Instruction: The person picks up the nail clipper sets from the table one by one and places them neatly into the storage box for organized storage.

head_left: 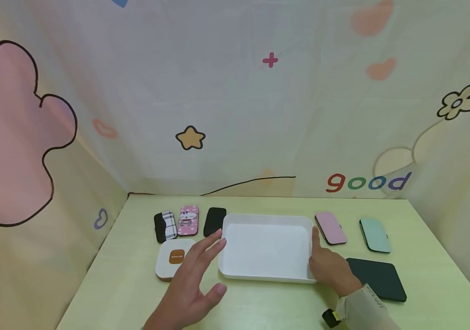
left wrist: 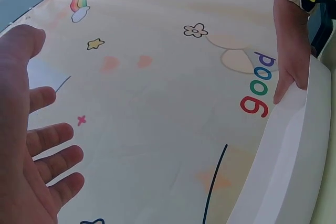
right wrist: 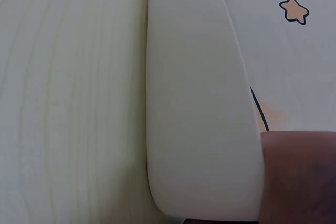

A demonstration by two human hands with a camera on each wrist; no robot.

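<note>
A shallow white tray (head_left: 265, 247) lies on the table in the head view. At its right end, my right hand (head_left: 330, 268) grips the rim, the index finger stretched along the edge. The left wrist view also shows that right hand (left wrist: 294, 64) on the end of the tray (left wrist: 310, 145). By the tray's left end, my left hand (head_left: 194, 284) hovers with fingers spread and nothing held, partly covering a white rounded square box (head_left: 165, 260) with a brown label. In the right wrist view, the tray's outer wall (right wrist: 199, 103) fills the middle.
Left of the tray lie a black-and-plaid case (head_left: 166, 226), a pink patterned case (head_left: 188, 220) and a black case (head_left: 215, 221). To its right are a pink case (head_left: 331, 228), a mint case (head_left: 375, 235) and a dark green flat case (head_left: 379, 279). A printed curtain (head_left: 235, 101) hangs behind.
</note>
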